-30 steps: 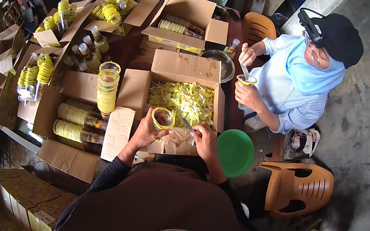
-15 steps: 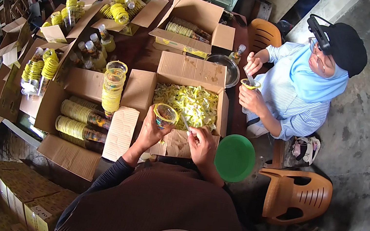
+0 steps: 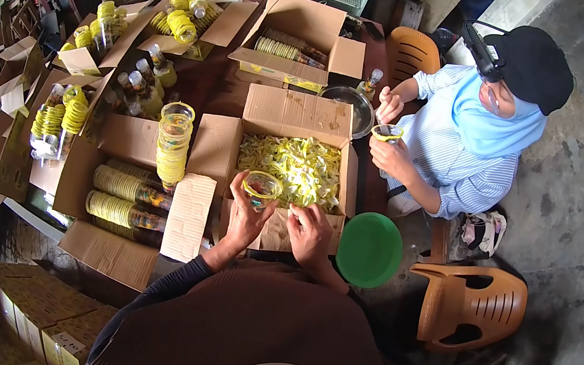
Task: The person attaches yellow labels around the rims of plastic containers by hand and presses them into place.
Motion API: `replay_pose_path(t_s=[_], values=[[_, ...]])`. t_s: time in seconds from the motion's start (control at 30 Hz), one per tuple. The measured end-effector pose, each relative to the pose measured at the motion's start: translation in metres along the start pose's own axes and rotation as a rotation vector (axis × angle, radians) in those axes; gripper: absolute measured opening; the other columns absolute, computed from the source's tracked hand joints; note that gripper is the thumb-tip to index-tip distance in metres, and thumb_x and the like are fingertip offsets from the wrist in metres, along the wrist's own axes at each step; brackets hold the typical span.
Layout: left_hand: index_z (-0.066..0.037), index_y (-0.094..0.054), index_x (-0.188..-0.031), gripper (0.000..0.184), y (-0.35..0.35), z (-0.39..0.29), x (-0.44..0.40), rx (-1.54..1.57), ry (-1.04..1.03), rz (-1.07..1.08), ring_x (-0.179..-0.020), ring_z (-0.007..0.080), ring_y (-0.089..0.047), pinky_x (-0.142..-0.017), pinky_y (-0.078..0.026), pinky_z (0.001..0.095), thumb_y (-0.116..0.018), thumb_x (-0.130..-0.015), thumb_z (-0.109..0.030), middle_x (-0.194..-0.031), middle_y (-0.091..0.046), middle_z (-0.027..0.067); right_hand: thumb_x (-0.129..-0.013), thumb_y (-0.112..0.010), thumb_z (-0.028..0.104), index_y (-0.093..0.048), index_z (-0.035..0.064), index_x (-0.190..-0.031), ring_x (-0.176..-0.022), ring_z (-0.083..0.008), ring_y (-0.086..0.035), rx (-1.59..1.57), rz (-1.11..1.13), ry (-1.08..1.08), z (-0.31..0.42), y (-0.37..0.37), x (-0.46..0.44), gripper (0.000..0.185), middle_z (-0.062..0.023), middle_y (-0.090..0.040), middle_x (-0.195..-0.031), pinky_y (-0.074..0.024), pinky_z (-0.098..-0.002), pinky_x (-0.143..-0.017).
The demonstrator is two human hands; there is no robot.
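Observation:
My left hand [image 3: 245,219] is wrapped round a clear printed plastic cup [image 3: 259,196] with a yellow rim, its mouth tilted up toward me. Close to the cup's right side, my right hand [image 3: 310,233] is closed in a pinch on a thin grey blade-like tool, which is mostly hidden by the fingers now. Both hands are over the near edge of an open cardboard box [image 3: 297,111]. Inside that box lies a heap of yellow and white strips [image 3: 298,168]. A tall stack of yellow-rimmed cups [image 3: 173,142] stands left of my left hand.
A box of stacked cups [image 3: 109,252] lies to the left, with several bottles [image 3: 145,82] behind it. On the right are a green basin [image 3: 371,250], an orange chair [image 3: 477,309] and a co-worker [image 3: 464,135] holding a cup. A metal bowl [image 3: 356,122] sits near them.
My right hand has turned and the grey tool, plain before, is now mostly hidden. The cup in my left hand is tilted differently. The co-worker's right hand has lifted away from their cup.

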State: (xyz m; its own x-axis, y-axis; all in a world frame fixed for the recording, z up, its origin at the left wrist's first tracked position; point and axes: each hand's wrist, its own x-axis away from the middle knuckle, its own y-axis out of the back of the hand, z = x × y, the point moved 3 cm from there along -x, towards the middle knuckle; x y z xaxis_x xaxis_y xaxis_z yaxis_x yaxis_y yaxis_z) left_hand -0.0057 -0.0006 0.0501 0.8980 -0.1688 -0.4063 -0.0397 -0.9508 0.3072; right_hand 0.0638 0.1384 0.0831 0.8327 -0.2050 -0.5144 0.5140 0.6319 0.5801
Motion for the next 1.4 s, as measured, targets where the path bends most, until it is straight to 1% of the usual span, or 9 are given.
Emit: replay_pose_path(t_s=[0.23,0.37,0.53,0.6,0.67,0.93,1.0,1.2,1.4], values=[[-0.002,-0.02,-0.139,0.083,-0.004,0.013,0.004,0.124,0.13,0.065,-0.093,0.0252,-0.055,-0.083,-0.048,0.0369,-0.077,-0.078,-0.005,-0.104,-0.052,0.0164,-0.076,-0.067,-0.001,-0.065,0.0026,-0.096,-0.067,-0.029,-0.06,-0.1,0.038,-0.096,-0.004,-0.007,-0.012,0.021,-0.0114,-0.056,-0.078,-0.0482,-0.0386,-0.06],[-0.002,-0.018,-0.139,0.082,-0.01,0.009,0.009,0.102,-0.037,0.114,-0.089,0.0228,-0.06,-0.08,-0.051,0.0348,-0.074,-0.079,-0.007,-0.104,-0.058,0.0161,-0.076,-0.067,-0.002,-0.065,0.0015,-0.096,-0.067,-0.0294,-0.061,-0.014,0.067,-0.1,-0.017,-0.017,-0.011,0.02,-0.0121,-0.057,-0.078,-0.0486,-0.0381,-0.06],[0.0,-0.017,-0.14,0.086,-0.002,0.014,-0.003,0.135,0.035,0.073,-0.088,0.021,-0.059,-0.081,-0.05,0.0339,-0.076,-0.078,-0.008,-0.105,-0.058,0.0153,-0.076,-0.068,-0.001,-0.065,0.0019,-0.096,-0.067,-0.0284,-0.062,-0.156,-0.019,-0.2,-0.014,-0.005,-0.015,0.02,-0.0116,-0.059,-0.079,-0.0489,-0.0373,-0.06],[-0.002,-0.017,-0.141,0.09,0.0,0.015,-0.004,0.151,0.05,0.044,-0.088,0.022,-0.059,-0.08,-0.05,0.0352,-0.078,-0.076,-0.008,-0.106,-0.056,0.0153,-0.076,-0.069,0.0,-0.066,0.0029,-0.097,-0.067,-0.0274,-0.061,-0.114,-0.026,-0.126,-0.016,-0.004,-0.01,0.021,-0.011,-0.059,-0.079,-0.0486,-0.0369,-0.06],[-0.001,-0.02,-0.138,0.087,-0.001,0.021,-0.003,0.16,0.074,0.06,-0.089,0.022,-0.06,-0.08,-0.051,0.0349,-0.079,-0.075,-0.01,-0.106,-0.057,0.0151,-0.076,-0.069,-0.001,-0.066,0.0035,-0.097,-0.067,-0.0264,-0.061,-0.056,0.03,-0.04,-0.01,-0.006,-0.007,0.021,-0.0106,-0.058,-0.078,-0.0483,-0.0364,-0.059],[0.002,-0.034,-0.124,0.067,0.001,0.023,-0.005,0.248,0.051,0.253,-0.093,0.0243,-0.062,-0.081,-0.05,0.0365,-0.079,-0.077,-0.018,-0.107,-0.058,0.0164,-0.078,-0.068,-0.001,-0.067,0.0045,-0.096,-0.07,-0.0272,-0.059,-0.095,-0.004,-0.151,-0.019,0.001,-0.015,0.019,-0.0098,-0.057,-0.079,-0.0484,-0.0367,-0.063],[0.004,-0.04,-0.121,0.063,0.004,0.023,-0.007,0.212,0.044,0.27,-0.093,0.0251,-0.062,-0.083,-0.05,0.0363,-0.079,-0.076,-0.019,-0.109,-0.058,0.0162,-0.077,-0.068,-0.002,-0.069,0.0047,-0.095,-0.073,-0.0265,-0.06,0.009,-0.04,-0.015,-0.011,0.011,-0.021,0.019,-0.0092,-0.059,-0.082,-0.0487,-0.035,-0.064],[0.002,-0.052,-0.12,0.047,0.014,0.022,-0.016,0.391,0.143,0.387,-0.097,0.0182,-0.059,-0.086,-0.048,0.0313,-0.072,-0.078,-0.008,-0.11,-0.059,0.0099,-0.077,-0.07,0.0,-0.071,0.0072,-0.094,-0.079,-0.0262,-0.058,0.144,-0.03,0.069,-0.01,0.019,-0.021,0.019,-0.0067,-0.058,-0.082,-0.0478,-0.0363,-0.071],[-0.005,-0.034,-0.137,0.064,0.017,0.025,-0.01,0.67,0.257,0.438,-0.105,0.0191,-0.06,-0.097,-0.046,0.0324,-0.066,-0.082,-0.003,-0.122,-0.056,0.0121,-0.078,-0.071,0.001,-0.07,0.0067,-0.093,-0.077,-0.0258,-0.058,0.117,-0.055,0.065,-0.009,0.021,-0.016,0.016,-0.0067,-0.059,-0.082,-0.0478,-0.0357,-0.069]])
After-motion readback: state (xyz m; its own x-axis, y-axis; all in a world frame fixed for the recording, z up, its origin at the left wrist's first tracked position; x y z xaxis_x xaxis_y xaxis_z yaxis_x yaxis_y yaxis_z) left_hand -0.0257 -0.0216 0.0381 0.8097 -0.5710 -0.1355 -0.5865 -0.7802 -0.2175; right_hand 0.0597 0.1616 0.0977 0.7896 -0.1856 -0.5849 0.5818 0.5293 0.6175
